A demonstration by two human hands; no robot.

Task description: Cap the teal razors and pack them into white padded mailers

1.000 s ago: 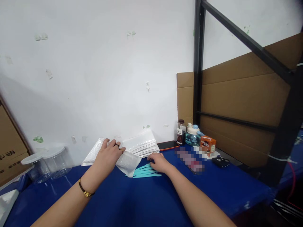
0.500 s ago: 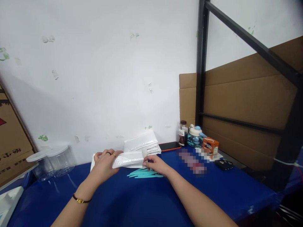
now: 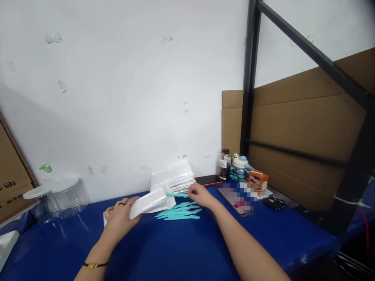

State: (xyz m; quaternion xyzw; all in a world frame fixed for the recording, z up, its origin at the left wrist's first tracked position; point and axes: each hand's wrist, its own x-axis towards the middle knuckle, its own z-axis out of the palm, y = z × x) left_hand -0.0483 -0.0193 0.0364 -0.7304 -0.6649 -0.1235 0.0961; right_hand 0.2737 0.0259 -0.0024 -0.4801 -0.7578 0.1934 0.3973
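My left hand [image 3: 121, 218] is closed around a white bubble mailer [image 3: 149, 203], whose open end faces right. Between the fingertips of my right hand [image 3: 202, 195] is the end of a slim teal plastic stick [image 3: 176, 194]. The stick points left, with its far tip at the mailer's mouth; whether the tip is inside I cannot tell. Below my right hand, several more teal sticks [image 3: 178, 212] lie in a loose pile on the blue table. Behind the held mailer rests a stack of white bubble mailers [image 3: 172, 175].
Two clear lidded jars [image 3: 70, 199] stand at the left. A phone with an orange edge [image 3: 208, 180], a dark-capped bottle [image 3: 224, 166], a blue-and-white water bottle [image 3: 239, 171], an orange box [image 3: 258, 182] and another phone [image 3: 234, 201] sit at the right, near the black metal frame [image 3: 249, 78].
My right hand has moved from the mailer's edge slightly right and up, and a teal stick now shows in its fingers. The mailer in my left hand has tilted and its mouth shows wider.
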